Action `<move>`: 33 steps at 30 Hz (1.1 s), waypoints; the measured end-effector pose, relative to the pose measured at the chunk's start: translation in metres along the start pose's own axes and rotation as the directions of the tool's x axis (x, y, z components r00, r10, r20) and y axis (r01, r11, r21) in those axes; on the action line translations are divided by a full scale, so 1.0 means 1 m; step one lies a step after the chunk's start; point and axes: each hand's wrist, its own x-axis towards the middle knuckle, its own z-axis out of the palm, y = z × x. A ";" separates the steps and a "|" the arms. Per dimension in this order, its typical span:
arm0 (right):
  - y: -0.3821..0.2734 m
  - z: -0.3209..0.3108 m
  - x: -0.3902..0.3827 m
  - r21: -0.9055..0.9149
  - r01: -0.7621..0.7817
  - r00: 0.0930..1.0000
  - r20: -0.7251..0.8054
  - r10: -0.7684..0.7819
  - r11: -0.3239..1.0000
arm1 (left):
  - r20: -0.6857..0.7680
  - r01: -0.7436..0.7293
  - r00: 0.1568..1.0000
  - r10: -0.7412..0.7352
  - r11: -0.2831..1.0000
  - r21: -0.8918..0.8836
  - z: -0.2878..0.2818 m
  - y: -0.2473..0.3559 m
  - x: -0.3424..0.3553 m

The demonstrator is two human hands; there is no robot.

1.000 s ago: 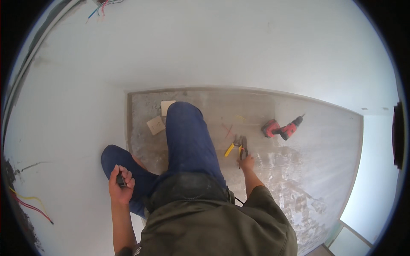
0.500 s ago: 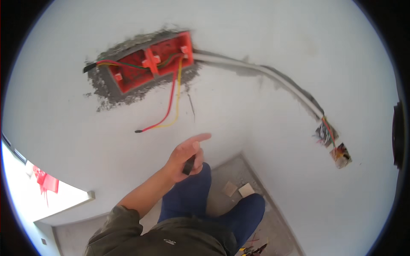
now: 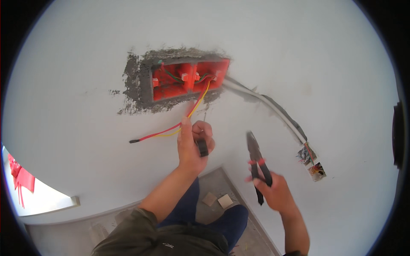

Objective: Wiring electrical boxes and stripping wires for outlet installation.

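A red twin electrical box (image 3: 174,91) is set in the wall. Red and yellow wires (image 3: 200,100) hang out of it together, their black-covered tip (image 3: 134,141) pointing left. My left hand (image 3: 190,147) is closed below the box, thumb and fingertips on these wires; its curled fingers also hold a small black roll (image 3: 202,147), seemingly electrical tape. To the right, my right hand (image 3: 275,192) grips dark-handled pliers (image 3: 256,160), jaws upward and apart from the wires. A green wire (image 3: 171,76) runs inside the box.
A pale conduit (image 3: 273,106) curves right from the box to two small wall openings (image 3: 316,170) with wires. Two square tile pieces (image 3: 225,201) lie on the floor near my knees. A red ribbon (image 3: 22,177) hangs by the bright window at left.
My left hand has risen to the red and yellow wires. My right hand has come into view with the pliers. The head view has shifted, so the box appears further right and lower.
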 end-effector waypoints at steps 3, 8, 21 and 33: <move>-0.045 0.006 0.045 -0.207 0.017 0.995 0.098 0.003 0.978 | -0.094 -0.133 0.984 0.152 0.974 0.184 0.007 0.015 0.006; -0.107 0.013 0.083 -0.430 -0.019 0.996 0.074 0.056 0.903 | -0.039 -0.258 0.957 0.288 0.904 0.341 -0.012 0.017 0.024; -0.170 0.030 0.106 -0.668 -0.245 0.957 -0.050 0.285 0.703 | 0.140 -0.417 0.900 0.412 0.727 0.545 -0.021 0.023 0.025; -0.198 0.033 0.109 -0.723 -0.261 0.953 -0.088 0.290 0.640 | 0.147 -0.408 0.909 0.389 0.764 0.501 -0.022 0.026 0.023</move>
